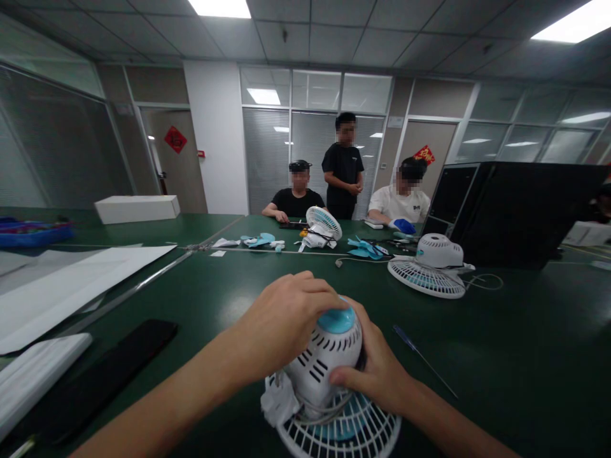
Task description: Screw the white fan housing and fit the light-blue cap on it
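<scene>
A small white and blue electric fan point(324, 369) stands grille-down on the table edge nearest me. My left hand point(291, 312) reaches over its top, with the fingers bent onto the light-blue round cap point(338, 320) of the motor housing. Around the housing's right side, my right hand point(379, 362) is closed, its thumb pressing on the slotted white shell. A white clip-like part point(278, 399) sticks out on the left, and a cable lies coiled between housing and grille. To the right of my right hand lies a screwdriver point(424, 360).
Another fan point(436, 251) rests grille-down at the right, before a big black computer case point(515, 210). Across the table are a third fan point(322, 226), blue fan blades point(366, 248) and several people. A black pouch point(124, 369) and white sheets point(86, 280) lie at the left.
</scene>
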Demonstrator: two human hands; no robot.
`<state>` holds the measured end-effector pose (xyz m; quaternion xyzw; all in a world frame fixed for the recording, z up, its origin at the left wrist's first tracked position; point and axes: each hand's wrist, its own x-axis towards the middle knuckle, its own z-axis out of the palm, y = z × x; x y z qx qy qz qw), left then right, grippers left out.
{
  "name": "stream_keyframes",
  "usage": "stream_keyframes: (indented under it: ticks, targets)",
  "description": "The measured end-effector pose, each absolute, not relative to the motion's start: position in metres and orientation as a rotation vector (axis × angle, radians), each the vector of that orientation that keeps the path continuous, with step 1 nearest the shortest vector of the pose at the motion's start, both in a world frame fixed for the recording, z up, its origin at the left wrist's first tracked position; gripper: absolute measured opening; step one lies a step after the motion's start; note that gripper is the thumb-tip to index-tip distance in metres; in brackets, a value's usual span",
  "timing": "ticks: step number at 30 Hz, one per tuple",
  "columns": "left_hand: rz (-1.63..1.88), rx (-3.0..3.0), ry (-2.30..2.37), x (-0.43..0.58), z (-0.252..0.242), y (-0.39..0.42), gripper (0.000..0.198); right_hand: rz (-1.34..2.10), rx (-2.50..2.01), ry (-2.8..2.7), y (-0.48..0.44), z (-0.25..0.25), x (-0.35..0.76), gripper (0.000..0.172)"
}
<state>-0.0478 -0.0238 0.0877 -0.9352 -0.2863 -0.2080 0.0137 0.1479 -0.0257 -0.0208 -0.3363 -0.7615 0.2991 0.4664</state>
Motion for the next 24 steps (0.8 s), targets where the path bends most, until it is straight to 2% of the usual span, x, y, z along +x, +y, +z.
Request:
stream_keyframes:
  ticks: [4,10,19,24]
  targets:
    - [-0.539,-2.843,-0.800,-0.043,0.083,-0.028,0.045,0.743,-0.804,-1.862,-0.025,-0.020,0.148,0.091]
    - [-0.517,-2.689,-0.891,-0.029,0.076,-0.047,0.018,0.664,-0.825,-1.875,-0.027,-0.019,0.147,0.084]
    - [-0.649,-2.628,-0.871,-0.021,0.062,-0.053,0.023,0.613,-0.766,-1.898,-0.028,-0.020,0.146,0.079]
    - [-0.603,-2.710,-0.899,-0.025,0.067,-0.044,0.013,0.660,-0.795,-1.895,-0.028,-0.017,0.147,0.088]
